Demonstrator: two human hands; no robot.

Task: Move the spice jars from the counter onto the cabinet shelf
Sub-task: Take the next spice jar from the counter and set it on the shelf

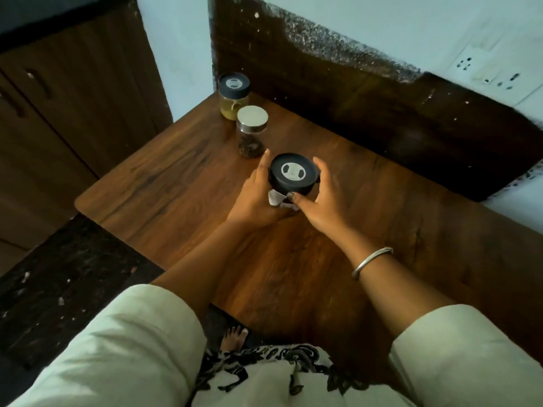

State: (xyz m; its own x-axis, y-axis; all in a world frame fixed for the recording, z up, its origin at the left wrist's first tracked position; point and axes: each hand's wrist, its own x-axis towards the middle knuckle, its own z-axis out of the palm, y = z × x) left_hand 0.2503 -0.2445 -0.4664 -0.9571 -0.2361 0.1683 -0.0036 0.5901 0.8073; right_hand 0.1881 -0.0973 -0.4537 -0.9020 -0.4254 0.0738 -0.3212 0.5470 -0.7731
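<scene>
A silver bangle [370, 261] circles one wrist above a pale, loose sleeve [458, 353]. A black-and-white patterned cloth [264, 365] hangs low in view, a bare foot [233, 337] just past it on the dark speckled floor [58, 286]. White wall sockets [484, 74] sit at upper right.

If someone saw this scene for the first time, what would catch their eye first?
Most likely the black-lidded jar at the centre, gripped between the left hand and right hand above the wooden counter. Next, two jars standing behind it toward the corner: a silver-lidded jar of dark spice and a yellow-filled jar.
</scene>
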